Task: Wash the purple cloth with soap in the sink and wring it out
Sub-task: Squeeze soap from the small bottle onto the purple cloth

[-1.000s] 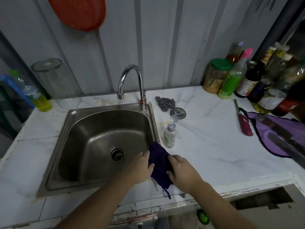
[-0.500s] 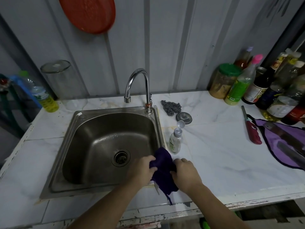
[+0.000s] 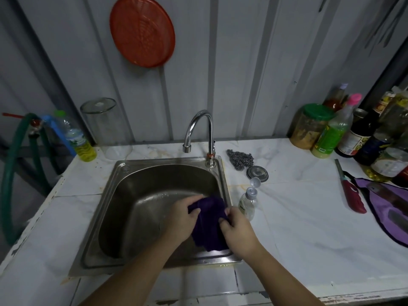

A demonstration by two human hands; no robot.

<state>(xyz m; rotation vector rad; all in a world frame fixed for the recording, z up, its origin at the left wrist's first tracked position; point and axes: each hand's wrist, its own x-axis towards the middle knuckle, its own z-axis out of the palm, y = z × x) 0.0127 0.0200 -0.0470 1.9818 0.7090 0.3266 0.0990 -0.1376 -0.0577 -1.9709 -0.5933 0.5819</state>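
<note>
Both grips clenched on the purple cloth [image 3: 208, 224]: left hand [image 3: 182, 219] at its 9 o'clock, right hand [image 3: 237, 230] at 3, bunching it betw. them, prob. for rubbing or twisting. Cloth sits over the sink [image 3: 106, 217], right side, so drips fall in the basin. Tap [image 3: 198, 129] at 12 looks off. Soap bottle [image 3: 247, 202] w/ cap open on the desk [image 3: 298, 217] just at 3, within reach.

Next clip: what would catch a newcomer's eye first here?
Both hands, left hand and right hand, grip a dark purple cloth bunched over the right side of the steel sink. A round red strainer hangs on the wall above the tap, and a small open soap bottle stands just right of the sink.
</note>
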